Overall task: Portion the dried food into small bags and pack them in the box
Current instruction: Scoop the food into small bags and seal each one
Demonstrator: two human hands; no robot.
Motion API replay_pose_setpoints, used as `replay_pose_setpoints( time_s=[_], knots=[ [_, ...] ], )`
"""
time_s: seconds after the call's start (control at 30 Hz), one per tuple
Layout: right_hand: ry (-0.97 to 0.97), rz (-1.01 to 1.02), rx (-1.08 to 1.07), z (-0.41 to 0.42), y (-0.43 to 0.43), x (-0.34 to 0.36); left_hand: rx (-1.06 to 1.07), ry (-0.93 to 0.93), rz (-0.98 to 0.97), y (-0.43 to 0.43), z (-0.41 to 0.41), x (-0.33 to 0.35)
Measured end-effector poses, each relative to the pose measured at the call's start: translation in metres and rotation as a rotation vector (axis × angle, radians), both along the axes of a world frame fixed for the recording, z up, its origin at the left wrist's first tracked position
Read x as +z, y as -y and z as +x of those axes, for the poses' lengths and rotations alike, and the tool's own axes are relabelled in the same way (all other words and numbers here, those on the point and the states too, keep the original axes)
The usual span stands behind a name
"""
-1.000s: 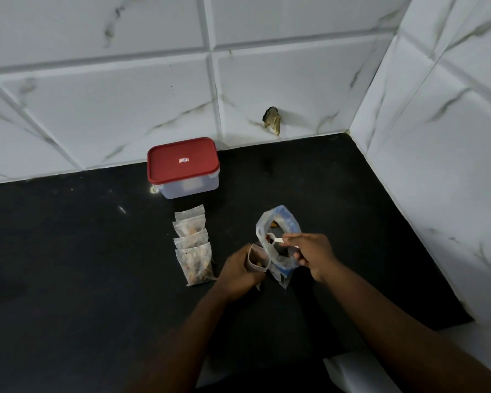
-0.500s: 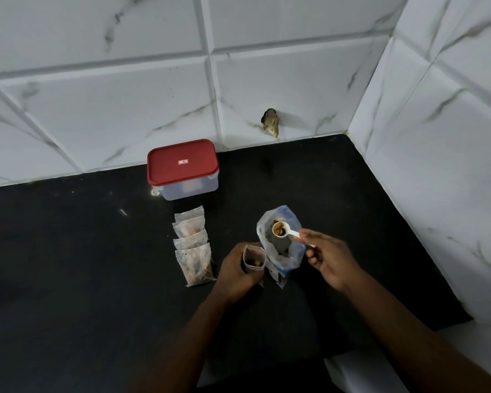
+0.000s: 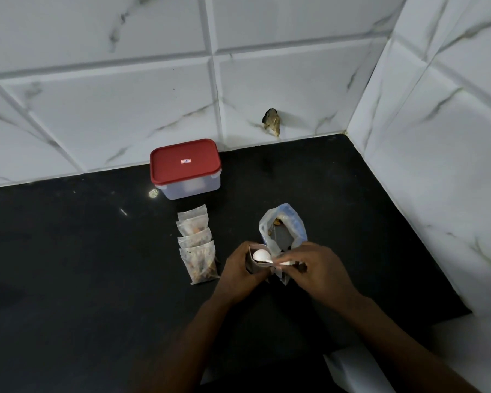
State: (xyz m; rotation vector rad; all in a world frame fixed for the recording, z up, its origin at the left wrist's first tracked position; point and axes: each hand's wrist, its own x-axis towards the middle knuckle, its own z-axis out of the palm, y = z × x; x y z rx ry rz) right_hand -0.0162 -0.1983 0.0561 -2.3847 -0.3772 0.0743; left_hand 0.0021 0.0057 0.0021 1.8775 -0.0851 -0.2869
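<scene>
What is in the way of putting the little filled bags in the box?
The red lid sits on the box, covering its opening. The filled bags lie in a row just in front of it, with only bare counter between.

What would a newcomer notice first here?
The hands at centre: the left hand grips a small bag while the right hand holds a white spoon over its mouth, beside an open large bag. Farther back, a red-lidded box stands at the wall, with four filled bags in a row before it.
</scene>
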Motion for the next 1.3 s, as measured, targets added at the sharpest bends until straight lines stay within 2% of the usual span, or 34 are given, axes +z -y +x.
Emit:
replay_pose_setpoints(
  time_s=[0.13,0.23,0.4,0.53,0.77,0.9,1.0,1.13,1.3],
  knots=[
    [0.132,-0.079,0.028,-0.005,-0.002,-0.003,-0.01,-0.002,0.01,-0.003,-0.002,-0.002],
    [0.127,0.014,-0.041,-0.012,-0.004,0.0,-0.057,-0.024,0.031,-0.008,-0.002,-0.004],
    [-0.084,0.48,-0.446,-0.009,-0.003,0.013,-0.107,-0.036,0.012,-0.014,-0.003,0.001],
    [-0.145,0.397,-0.633,0.007,0.005,0.003,-0.115,-0.064,0.012,-0.018,-0.004,0.002],
    [-0.268,0.216,-0.58,0.018,-0.009,-0.016,-0.075,-0.129,-0.041,-0.023,-0.009,0.007],
    [-0.027,0.099,-0.534,0.009,-0.019,-0.009,-0.034,-0.118,-0.046,-0.034,-0.013,0.009],
    [-0.003,0.217,-0.399,-0.001,-0.037,0.004,-0.001,-0.138,-0.129,-0.042,-0.019,0.016],
    [-0.178,0.437,-0.297,-0.009,-0.067,0.012,0.042,-0.121,-0.159,-0.059,-0.028,0.02],
    [-0.315,0.518,-0.184,-0.01,-0.09,0.008,0.069,-0.095,-0.145,-0.081,-0.034,0.022]
  ],
)
